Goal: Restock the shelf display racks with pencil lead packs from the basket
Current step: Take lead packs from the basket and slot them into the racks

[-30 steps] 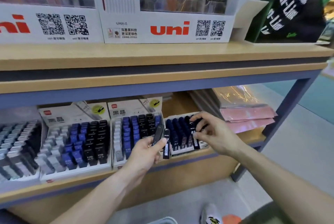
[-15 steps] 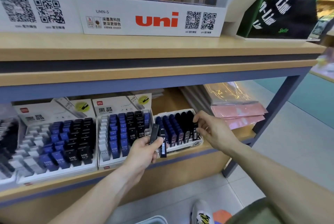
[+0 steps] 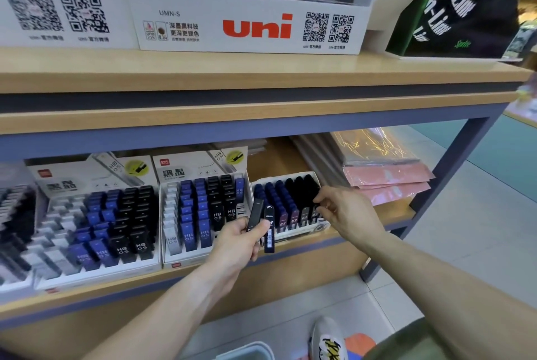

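Head view. Landmark: the small white rack (image 3: pixel 290 202) on the lower shelf (image 3: pixel 343 239), third from the left edge.

The right hand (image 3: pixel 345 214) has drawn back from the rack's rear rows to its right front corner; its fingers are curled at the front packs there, but whether they pinch one — I cannot tell. I judge one pack has just gone in and the next is due.

The left hand (image 3: pixel 241 240), just in front of the rack's left corner, grips two pencil lead packs (image 3: pixel 263 224) upright, clear of any slot.

Left of the rack stand two larger HB racks (image 3: pixel 203 214), part filled. Right of it lie pink folders (image 3: pixel 386 182). The basket (image 3: pixel 250 352) shows only as a pale rim at the bottom edge, below the rack.

Obstruction: the shelf board above (image 3: pixel 261 114) overhangs — reach is low and angled.
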The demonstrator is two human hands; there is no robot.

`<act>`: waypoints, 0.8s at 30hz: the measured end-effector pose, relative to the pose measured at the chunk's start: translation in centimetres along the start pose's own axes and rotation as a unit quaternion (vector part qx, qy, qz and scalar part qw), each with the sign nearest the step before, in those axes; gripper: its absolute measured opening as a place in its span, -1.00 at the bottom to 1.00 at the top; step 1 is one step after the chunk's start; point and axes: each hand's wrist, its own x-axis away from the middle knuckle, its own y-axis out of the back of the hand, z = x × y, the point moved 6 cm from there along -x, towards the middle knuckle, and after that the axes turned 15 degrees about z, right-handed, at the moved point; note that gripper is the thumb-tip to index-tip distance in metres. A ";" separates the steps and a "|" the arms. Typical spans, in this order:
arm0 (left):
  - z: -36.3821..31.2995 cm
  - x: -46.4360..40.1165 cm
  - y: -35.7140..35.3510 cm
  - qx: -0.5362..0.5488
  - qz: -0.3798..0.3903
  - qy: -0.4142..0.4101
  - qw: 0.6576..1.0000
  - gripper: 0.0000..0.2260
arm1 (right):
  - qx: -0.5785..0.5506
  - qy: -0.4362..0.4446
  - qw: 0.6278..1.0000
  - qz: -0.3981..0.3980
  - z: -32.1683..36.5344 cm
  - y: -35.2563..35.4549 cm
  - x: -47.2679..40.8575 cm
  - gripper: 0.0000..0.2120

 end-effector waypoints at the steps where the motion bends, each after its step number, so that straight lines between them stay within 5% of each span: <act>1: 0.1 0.0 0.0 0.002 0.000 0.004 1.000 -0.77 | 0.003 -0.003 1.000 -0.003 0.0 0.0 0.0 -0.83; 7: -0.3 0.5 -0.6 0.041 0.015 0.008 0.999 -0.78 | -0.006 -0.033 0.999 0.000 0.3 1.0 0.3 -0.71; 9: -0.5 0.6 -1.0 0.070 0.025 0.009 0.997 -0.81 | -0.102 -0.043 0.994 -0.019 1.3 2.0 0.6 -0.76; 12: -0.7 0.6 -1.7 0.112 0.036 0.014 0.993 -0.82 | -0.380 -0.048 0.920 0.088 4.1 1.1 1.4 -0.81; 15: -0.8 0.6 -2.7 0.119 0.063 0.010 0.991 -0.81 | -0.448 -0.016 0.879 0.160 6.4 -0.2 2.0 -0.74; 24: -1.0 0.4 -2.9 0.136 0.056 0.028 0.989 -0.72 | -0.318 -0.023 0.948 0.014 2.3 3.3 1.1 -0.78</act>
